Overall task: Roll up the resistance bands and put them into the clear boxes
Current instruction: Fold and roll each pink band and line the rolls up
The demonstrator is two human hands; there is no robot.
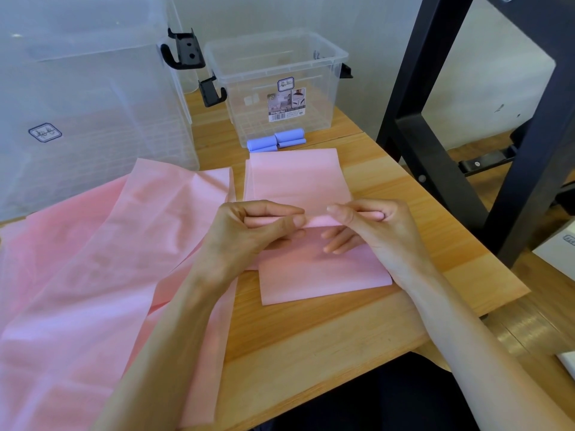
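A pink resistance band [298, 181] lies flat on the wooden table [311, 337], with a thin roll formed across its middle. My left hand [258, 228] pinches the roll's left part between thumb and fingers. My right hand [370, 225] pinches its right part. More pink band [93, 259] spreads loosely over the table's left side. A small clear box [277, 85] stands at the back, with two rolled blue bands [277, 140] lying in front of it. A large clear box [90, 98] stands at the back left.
A black metal frame [435, 126] rises at the right beside the table's edge. Black latches [183, 54] stick out from the clear boxes. A white object [557, 250] sits at the far right edge.
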